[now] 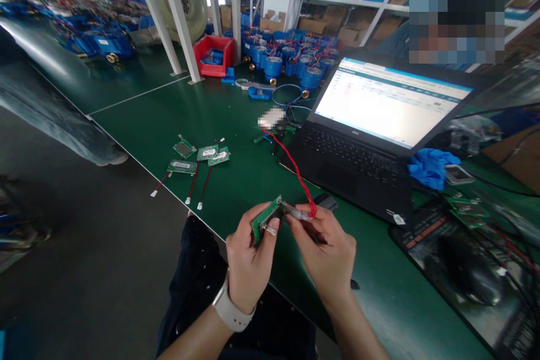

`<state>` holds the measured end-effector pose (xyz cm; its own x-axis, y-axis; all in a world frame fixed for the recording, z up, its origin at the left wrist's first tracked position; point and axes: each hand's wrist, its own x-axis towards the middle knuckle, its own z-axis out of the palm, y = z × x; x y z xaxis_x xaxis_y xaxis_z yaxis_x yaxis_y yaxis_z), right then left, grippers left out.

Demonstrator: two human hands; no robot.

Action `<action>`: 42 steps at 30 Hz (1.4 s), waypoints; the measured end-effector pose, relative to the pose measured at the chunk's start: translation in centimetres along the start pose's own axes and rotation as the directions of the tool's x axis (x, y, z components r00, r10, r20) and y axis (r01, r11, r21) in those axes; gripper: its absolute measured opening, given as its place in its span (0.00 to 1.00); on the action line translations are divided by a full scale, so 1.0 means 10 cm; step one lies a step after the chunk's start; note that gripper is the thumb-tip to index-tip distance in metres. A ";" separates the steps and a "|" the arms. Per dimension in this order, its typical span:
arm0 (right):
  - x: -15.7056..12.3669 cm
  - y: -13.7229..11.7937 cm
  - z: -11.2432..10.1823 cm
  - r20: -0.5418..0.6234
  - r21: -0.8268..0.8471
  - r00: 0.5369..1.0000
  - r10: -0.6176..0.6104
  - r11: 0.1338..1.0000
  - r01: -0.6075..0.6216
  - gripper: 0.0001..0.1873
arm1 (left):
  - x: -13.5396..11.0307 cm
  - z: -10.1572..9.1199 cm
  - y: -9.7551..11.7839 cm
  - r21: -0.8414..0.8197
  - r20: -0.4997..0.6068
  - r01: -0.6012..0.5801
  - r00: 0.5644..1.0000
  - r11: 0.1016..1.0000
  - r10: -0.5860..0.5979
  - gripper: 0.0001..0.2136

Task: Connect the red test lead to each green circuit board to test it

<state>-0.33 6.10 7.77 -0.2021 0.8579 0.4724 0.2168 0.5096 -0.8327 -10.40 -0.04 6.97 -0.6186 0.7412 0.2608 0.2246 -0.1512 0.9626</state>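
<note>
My left hand [252,256] grips a green circuit board [265,218] by its edges, tilted up above the table's front edge. Close beside it, my right hand [323,247] pinches the end of a red cable, a connector wrapped in clear material [298,214]. The connector's tip meets the board's upper right corner; whether it is plugged in I cannot tell. From there the red cable [295,166] runs back to a small device [272,118], blurred out, on the table. Several more circuit boards [182,166] with red leads and white plugs lie to the left.
An open laptop [358,146] stands at the right, with a mouse [470,270] on a mouse pad [417,236] in front. Blue meter bodies [310,76] and a red bin [213,56] sit at the back. A person [455,28] is behind the laptop; another's leg [54,107] shows at left.
</note>
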 end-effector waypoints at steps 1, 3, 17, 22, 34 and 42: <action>0.00 0.00 -0.01 0.005 -0.007 1.000 -0.012 1.000 0.012 0.08 | 0.00 0.00 0.00 0.005 0.007 -0.006 1.000 1.000 0.006 0.12; 0.01 0.00 -0.01 0.022 -0.003 1.000 -0.017 1.000 0.017 0.07 | 0.00 -0.01 -0.01 0.005 0.016 -0.010 1.000 1.000 0.010 0.12; -0.01 0.11 0.02 0.108 0.057 0.989 0.099 0.993 -0.106 0.07 | 0.00 -0.02 -0.09 -0.126 0.028 0.123 0.992 0.984 -0.120 0.11; -0.01 0.12 0.02 0.122 0.037 0.988 0.092 0.995 -0.097 0.06 | 0.00 -0.03 -0.10 -0.087 0.000 0.120 0.993 0.989 -0.120 0.12; 0.01 0.11 0.03 0.107 0.048 0.991 0.074 0.996 -0.079 0.06 | -0.01 -0.04 -0.11 -0.077 0.006 0.126 0.992 0.989 -0.126 0.12; 0.00 0.11 0.02 0.100 0.047 0.992 0.078 0.995 -0.083 0.06 | -0.01 -0.04 -0.12 -0.080 0.007 0.135 0.991 0.988 -0.135 0.12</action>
<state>-0.32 6.65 6.77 -0.2789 0.8840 0.3751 0.1880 0.4333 -0.8814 -10.89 -0.15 5.81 -0.6378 0.7595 0.1277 0.0776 -0.1016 0.9918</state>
